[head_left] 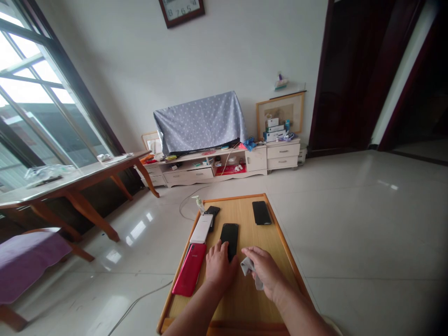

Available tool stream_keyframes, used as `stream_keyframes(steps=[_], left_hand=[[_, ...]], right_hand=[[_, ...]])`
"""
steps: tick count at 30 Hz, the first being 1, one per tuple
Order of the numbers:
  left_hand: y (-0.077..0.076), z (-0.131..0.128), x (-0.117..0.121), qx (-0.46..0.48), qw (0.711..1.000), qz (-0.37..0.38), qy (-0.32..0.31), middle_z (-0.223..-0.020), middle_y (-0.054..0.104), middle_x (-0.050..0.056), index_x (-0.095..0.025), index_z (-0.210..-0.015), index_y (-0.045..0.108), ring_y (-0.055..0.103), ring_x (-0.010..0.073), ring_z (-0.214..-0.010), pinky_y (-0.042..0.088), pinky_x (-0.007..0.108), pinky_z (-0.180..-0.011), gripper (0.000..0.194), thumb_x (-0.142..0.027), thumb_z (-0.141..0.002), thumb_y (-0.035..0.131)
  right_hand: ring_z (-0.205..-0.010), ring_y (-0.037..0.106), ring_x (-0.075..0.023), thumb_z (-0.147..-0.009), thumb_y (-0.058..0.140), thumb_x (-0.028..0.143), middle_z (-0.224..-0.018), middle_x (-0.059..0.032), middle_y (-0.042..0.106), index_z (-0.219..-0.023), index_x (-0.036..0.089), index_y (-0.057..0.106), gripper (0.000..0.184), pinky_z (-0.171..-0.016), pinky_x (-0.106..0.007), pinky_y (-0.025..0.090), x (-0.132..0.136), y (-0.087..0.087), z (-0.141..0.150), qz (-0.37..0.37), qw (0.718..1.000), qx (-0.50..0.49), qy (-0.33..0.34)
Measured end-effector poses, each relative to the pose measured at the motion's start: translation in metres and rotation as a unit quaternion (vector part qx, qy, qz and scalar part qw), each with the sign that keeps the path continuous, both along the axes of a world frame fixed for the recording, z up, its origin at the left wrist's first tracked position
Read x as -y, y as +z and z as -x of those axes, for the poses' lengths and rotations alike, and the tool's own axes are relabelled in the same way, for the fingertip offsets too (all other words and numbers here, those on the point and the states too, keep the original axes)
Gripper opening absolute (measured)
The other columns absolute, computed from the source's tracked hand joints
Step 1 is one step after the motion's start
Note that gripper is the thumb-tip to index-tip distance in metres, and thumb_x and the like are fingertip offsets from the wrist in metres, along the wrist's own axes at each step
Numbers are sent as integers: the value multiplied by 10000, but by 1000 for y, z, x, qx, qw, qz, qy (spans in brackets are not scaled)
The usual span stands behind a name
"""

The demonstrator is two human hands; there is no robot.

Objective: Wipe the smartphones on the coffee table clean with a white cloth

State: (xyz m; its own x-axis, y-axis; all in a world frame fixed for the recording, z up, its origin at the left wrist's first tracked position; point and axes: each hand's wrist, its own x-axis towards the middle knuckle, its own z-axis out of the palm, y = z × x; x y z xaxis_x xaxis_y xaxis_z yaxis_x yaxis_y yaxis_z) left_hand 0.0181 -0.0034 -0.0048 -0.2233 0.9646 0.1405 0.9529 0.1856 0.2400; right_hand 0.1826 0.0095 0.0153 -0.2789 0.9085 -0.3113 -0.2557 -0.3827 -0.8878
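Note:
A black smartphone [230, 235] lies screen up in the middle of the small wooden table. My left hand [220, 268] grips its lower end, fingers at the left edge and thumb to the right, covering part of it. Just to the right, my right hand [268, 273] is closed on a small grey cloth [247, 266], which hangs down below the fingers and is apart from the phone. Left of my left hand are a red phone [191, 270] and a white phone [202, 228], back sides up. Another black phone [261, 213] rests near the far right corner.
Dark phones [213, 214] lie partly under the white one. A clear pump bottle [199, 204] stands at the far left corner. The wooden table [269, 298] has a raised orange-brown rim. Beyond it are a tiled floor, a low cabinet [257, 159] and a long side table [84, 177].

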Motion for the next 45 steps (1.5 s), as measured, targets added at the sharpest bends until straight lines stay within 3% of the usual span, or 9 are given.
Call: stream_keyframes(steps=[6, 11, 17, 24, 27, 31, 36, 41, 45], left_hand=[[-5, 0, 27, 63, 993, -44, -85, -1433, 547, 121, -183, -1388, 498, 468, 280, -1354, 358, 425, -1157, 647, -232, -746, 563], [-6, 4, 58, 114, 979, -54, -163, -1516, 462, 122, -197, -1449, 424, 435, 280, -1399, 362, 481, -1177, 759, -173, -701, 546], [-6, 7, 80, 105, 985, -79, -113, -1452, 522, 131, -216, -1435, 448, 466, 320, -1366, 383, 542, -1144, 648, -396, -836, 620], [-1, -18, 78, 214, 964, -88, -127, -1431, 525, 139, -241, -1496, 339, 585, 257, -1219, 491, 446, -1049, 719, -432, -869, 635], [10, -31, 76, 269, 948, -93, -139, -1293, 632, 96, -264, -1386, 477, 625, 220, -1141, 520, 374, -985, 497, -415, -923, 574], [19, -37, 76, 256, 952, -87, -140, -1045, 715, 40, -279, -1142, 642, 667, 180, -931, 527, 293, -822, 265, -415, -969, 496], [22, -40, 76, 234, 964, -68, -106, -773, 668, 9, -230, -866, 648, 615, 147, -724, 457, 235, -649, 339, -461, -990, 434], [25, -44, 75, 282, 946, -68, -145, -996, 716, 43, -247, -1058, 662, 660, 170, -896, 512, 271, -798, 298, -423, -991, 432], [21, -26, 79, 190, 967, -63, -158, -1238, 663, 76, -270, -1287, 592, 611, 238, -1133, 483, 384, -1005, 453, -404, -856, 632]], right_hand=[[-588, 432, -111, -771, 677, 549, -632, 51, 497, -782, 219, 571, 347, -516, -224, 308, -5, 3, -10, -34, 999, 15, -28], [-637, 519, -140, -776, 663, 566, -723, 1, 598, -824, 203, 626, 368, -548, -246, 386, -12, 0, -23, -69, 995, 29, -66], [-808, 647, -206, -736, 672, 407, -972, -64, 705, -1145, 188, 643, 465, -699, -308, 496, -17, -4, -34, -81, 993, 34, -73], [-759, 653, -200, -763, 637, 335, -848, -47, 711, -950, 178, 655, 245, -688, -319, 512, 4, 10, -25, -90, 995, -15, 47], [-749, 648, -191, -757, 654, 328, -827, -29, 695, -892, 186, 647, 195, -652, -293, 495, 16, 15, -21, -86, 991, -25, 96], [-733, 625, -176, -779, 668, 369, -804, -18, 683, -839, 191, 667, 189, -641, -271, 467, 19, 15, -23, -104, 991, 20, 79], [-879, 646, -229, -844, 627, 437, -887, -60, 720, -848, 206, 742, 259, -797, -313, 477, 16, 14, -29, -229, 963, 143, 24], [-961, 657, -232, -869, 597, 363, -1018, -76, 722, -984, 241, 764, 237, -874, -321, 478, 24, 16, -30, -320, 927, 188, 48], [-873, 661, -213, -852, 567, 315, -916, -47, 719, -917, 232, 720, 186, -795, -307, 486, 16, 9, -42, -295, 931, 213, -16]])
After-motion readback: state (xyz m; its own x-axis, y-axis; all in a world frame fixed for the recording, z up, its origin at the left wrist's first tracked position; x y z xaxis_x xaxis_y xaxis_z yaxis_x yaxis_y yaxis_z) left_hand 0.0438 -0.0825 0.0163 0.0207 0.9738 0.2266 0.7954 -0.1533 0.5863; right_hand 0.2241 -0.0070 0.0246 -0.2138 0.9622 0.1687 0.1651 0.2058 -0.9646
